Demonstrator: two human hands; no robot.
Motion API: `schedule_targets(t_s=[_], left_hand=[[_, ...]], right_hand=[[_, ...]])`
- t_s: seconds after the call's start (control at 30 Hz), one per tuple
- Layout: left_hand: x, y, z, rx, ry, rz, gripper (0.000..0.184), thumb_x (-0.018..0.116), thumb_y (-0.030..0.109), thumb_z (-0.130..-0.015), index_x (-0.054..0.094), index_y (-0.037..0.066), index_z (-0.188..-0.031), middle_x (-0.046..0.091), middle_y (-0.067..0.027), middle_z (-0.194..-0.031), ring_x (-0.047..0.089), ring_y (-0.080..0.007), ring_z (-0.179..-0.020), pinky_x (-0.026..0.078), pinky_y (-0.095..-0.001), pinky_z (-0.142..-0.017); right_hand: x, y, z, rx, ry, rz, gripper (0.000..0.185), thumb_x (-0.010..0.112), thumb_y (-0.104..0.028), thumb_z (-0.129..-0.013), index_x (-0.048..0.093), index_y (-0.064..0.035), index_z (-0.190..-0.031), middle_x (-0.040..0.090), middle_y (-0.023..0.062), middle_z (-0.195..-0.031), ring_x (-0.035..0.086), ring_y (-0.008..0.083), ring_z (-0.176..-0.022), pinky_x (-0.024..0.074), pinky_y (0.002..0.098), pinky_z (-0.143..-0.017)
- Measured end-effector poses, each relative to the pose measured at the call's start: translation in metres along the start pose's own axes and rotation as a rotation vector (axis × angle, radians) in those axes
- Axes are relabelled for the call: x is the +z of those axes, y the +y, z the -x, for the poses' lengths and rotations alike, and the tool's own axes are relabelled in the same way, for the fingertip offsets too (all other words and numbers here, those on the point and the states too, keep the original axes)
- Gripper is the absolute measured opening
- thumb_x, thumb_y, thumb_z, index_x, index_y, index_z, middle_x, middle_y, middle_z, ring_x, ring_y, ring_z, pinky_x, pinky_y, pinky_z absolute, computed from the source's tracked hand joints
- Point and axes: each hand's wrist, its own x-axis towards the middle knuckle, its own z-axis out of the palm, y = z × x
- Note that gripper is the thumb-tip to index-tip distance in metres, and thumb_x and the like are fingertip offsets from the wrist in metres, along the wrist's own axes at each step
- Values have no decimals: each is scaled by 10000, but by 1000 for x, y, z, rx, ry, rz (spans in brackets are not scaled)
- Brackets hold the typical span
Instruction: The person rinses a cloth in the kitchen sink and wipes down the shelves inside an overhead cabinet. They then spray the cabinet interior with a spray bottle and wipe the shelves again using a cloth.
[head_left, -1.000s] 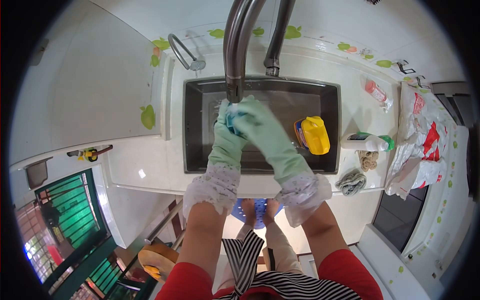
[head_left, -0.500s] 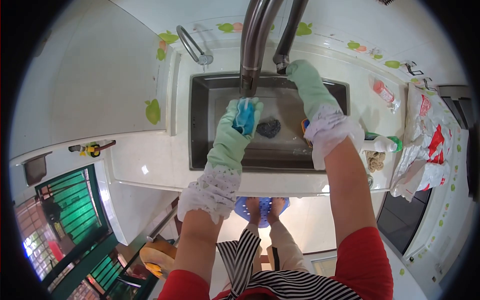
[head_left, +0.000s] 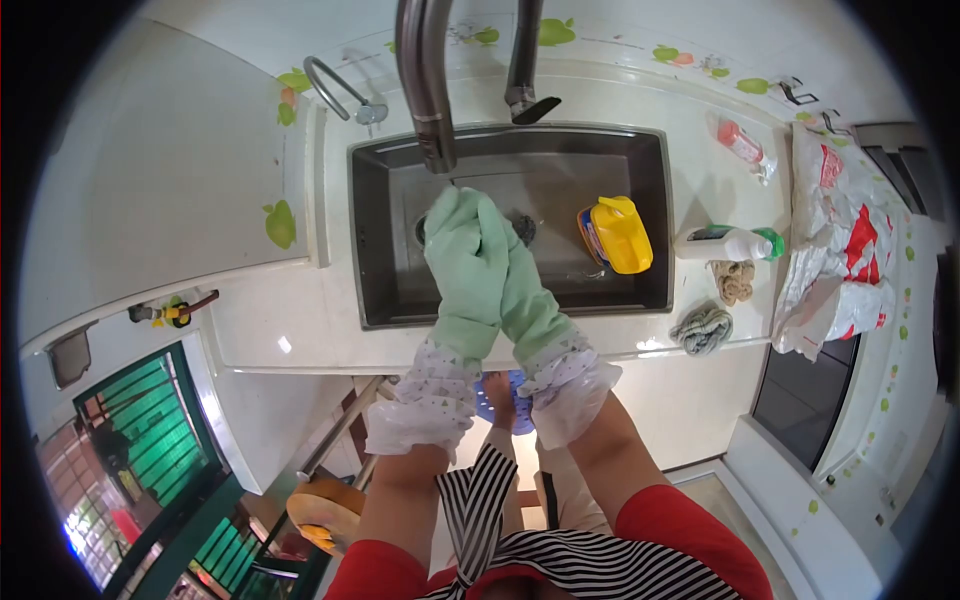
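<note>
Both hands wear pale green rubber gloves and are pressed together over the left part of the dark sink, below the spout of the metal faucet. My left hand has its fingers closed; my right hand is closed against its right side. Whatever lies between them is hidden. Behind the right glove, a dark scouring pad partly shows on the sink floor. A yellow bottle lies at the sink's right side.
Right of the sink are a pink-labelled bottle, a white bottle with a green cap, a beige cloth, a grey cloth and a white-and-red plastic bag. A small curved tap stands at the back left.
My right hand has left the faucet lever and come back to my left hand. The lever now points outward. The blue item seen in my left hand is now out of sight.
</note>
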Motion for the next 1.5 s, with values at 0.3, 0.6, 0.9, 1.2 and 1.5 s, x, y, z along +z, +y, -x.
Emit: schedule_targets(t_s=[0.3, 0.6, 0.9, 1.2, 1.5], left_hand=[[-20, 63, -27, -279, -249, -81, 420, 545, 308, -1172, 751, -3, -980, 773, -222, -1000, 744, -412, -904, 577, -472, -781], [-10, 96, -48, 45, 117, -54, 322, 593, 264, -1122, 687, 20, -933, 704, -207, -847, 688, -457, -762, 534, -531, -660], [-20, 122, -58, -230, -85, -54, 414, 572, 425, -1139, 713, 36, -1161, 757, -257, -1062, 731, -474, -973, 585, -504, -837], [-76, 130, -82, -814, -246, 1155, 672, 507, 632, -1142, 729, 21, -1313, 792, -82, -1113, 762, -230, -988, 634, -365, -852], [-80, 184, -86, -1133, -315, 1669, 614, 690, 652, -1040, 725, 94, -1294, 759, -85, -1209, 729, -274, -1118, 616, -439, -1033]], right_hand=[[31, -18, 6, 103, -329, -26, 370, 591, -329, -1161, 630, -105, -1453, 701, 20, -1309, 661, 136, -1182, 524, 307, -1045], [169, -36, 46, -233, 89, 415, 287, 574, -275, -1166, 720, -87, -1326, 740, 1, -1198, 691, 143, -1079, 561, 273, -936], [161, -65, 35, -230, -93, 846, 265, 564, -207, -1150, 746, -79, -1293, 760, 37, -1125, 709, 158, -1003, 576, 313, -925], [222, -84, 91, 60, 18, 497, 349, 660, -326, -1129, 733, -23, -1287, 781, 118, -1156, 762, 228, -1046, 638, 382, -921], [286, -45, 157, -643, 84, 1928, 561, 734, -295, -1069, 599, -105, -1579, 712, 117, -1422, 671, 298, -1282, 522, 381, -1107]])
